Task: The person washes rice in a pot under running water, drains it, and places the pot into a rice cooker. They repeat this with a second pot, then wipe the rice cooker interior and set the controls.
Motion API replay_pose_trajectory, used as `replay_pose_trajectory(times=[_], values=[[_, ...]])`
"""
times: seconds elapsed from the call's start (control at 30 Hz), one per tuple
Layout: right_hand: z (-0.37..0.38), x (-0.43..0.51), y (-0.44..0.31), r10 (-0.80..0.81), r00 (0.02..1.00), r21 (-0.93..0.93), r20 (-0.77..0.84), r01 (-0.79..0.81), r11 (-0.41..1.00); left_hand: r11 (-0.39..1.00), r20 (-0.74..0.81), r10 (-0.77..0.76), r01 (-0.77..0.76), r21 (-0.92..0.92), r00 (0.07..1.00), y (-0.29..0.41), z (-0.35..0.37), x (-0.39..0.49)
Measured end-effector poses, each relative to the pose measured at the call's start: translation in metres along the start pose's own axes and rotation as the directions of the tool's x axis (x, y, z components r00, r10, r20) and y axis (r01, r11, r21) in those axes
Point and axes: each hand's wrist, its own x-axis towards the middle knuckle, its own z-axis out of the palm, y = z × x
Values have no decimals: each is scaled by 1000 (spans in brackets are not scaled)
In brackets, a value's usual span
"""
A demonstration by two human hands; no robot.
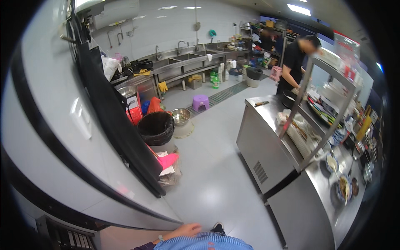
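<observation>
My left hand (187, 229) is at the bottom of the view, in front of the blue checked cloth (200, 241) over my body. Its back faces up and the fingers point right. Nothing shows in it, but its palm side is hidden. A band circles the wrist. My right hand is out of view. One dark shoe (218, 227) shows on the pale floor. To the right stands a stainless steel counter (268, 147), with a patterned bowl of food (343, 187) and a bowl with a spoon (332, 163) on its lower section.
A person (290, 65) in black leans over the counter's far end. Left lie a lined bin (156, 131), a steel basin (180, 116) and a pink cloth (168, 161). A purple stool (200, 102) stands mid-floor. Steel sinks (187, 64) line the back wall.
</observation>
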Motion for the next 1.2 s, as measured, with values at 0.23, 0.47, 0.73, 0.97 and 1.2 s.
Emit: replay_pose_trajectory(times=[0.23, 0.47, 0.73, 0.97, 1.2], values=[[-190, 178, -150, -324, 890, -159, -321, 287, 945, 993, -76, 23, -14, 113, 997, 60, -39, 82], [-209, 292, -300, -507, 859, 126, -66, 511, 850, 999, -182, -35, 33, -10, 983, 54, -115, 163], [-268, 351, -366, -435, 895, -163, 99, 446, 880, 998, -288, 61, -59, 17, 956, 77, -254, 296], [-318, 387, -404, -367, 928, 96, -63, 372, 923, 906, -24, 316, -294, 304, 948, 147, -341, 417], [-372, 488, -479, -320, 947, 291, 28, 298, 909, 911, 32, 298, -294, 289, 954, 174, -406, 526]])
